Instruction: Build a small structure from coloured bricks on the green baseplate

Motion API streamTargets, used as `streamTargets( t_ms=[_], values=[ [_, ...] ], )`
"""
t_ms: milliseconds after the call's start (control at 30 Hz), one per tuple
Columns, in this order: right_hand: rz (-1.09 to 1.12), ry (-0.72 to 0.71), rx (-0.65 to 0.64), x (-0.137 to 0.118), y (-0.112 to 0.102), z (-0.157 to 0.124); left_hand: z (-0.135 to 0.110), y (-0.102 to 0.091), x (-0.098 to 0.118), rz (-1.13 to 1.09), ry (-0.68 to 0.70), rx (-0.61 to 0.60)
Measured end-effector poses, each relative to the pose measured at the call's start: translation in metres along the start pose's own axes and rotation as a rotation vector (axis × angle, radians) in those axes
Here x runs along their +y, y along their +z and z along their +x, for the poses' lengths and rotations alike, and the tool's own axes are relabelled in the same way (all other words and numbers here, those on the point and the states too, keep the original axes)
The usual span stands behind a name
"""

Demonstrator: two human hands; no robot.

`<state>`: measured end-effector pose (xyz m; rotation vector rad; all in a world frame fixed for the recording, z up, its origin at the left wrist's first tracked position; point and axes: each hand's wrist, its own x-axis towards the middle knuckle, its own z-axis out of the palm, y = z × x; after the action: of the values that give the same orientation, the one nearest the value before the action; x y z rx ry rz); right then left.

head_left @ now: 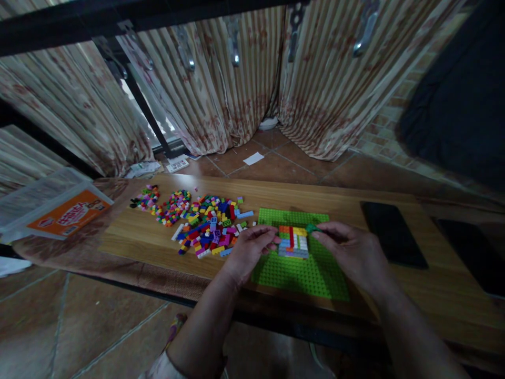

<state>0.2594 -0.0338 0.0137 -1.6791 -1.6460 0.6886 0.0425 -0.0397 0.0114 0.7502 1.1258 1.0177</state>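
Observation:
A small multicoloured structure of toy bricks sits on a light green studded baseplate. Its top shows orange, red, yellow and white bricks, with pale blue and grey along the near side. At its left edge is my left hand, thumb and fingers drawn together; whatever they may hold is too small to make out. My right hand pinches a dark green toy piece just off the structure's far right corner. The exact shape of that piece is unclear, and I cannot tell whether it touches the bricks.
Left of the baseplate, loose bricks lie in heaps on the wooden board. A clear plastic box with an orange label stands at the far left. To the right are a dark flat tablet and another dark flat object.

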Motion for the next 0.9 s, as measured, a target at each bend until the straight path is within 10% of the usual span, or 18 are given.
streamTargets(
  t_ms=[900],
  values=[
    [-0.104,-0.013,-0.141,-0.006,0.016,-0.006,0.003,0.002,-0.006,0.171,0.074,0.004]
  ],
)
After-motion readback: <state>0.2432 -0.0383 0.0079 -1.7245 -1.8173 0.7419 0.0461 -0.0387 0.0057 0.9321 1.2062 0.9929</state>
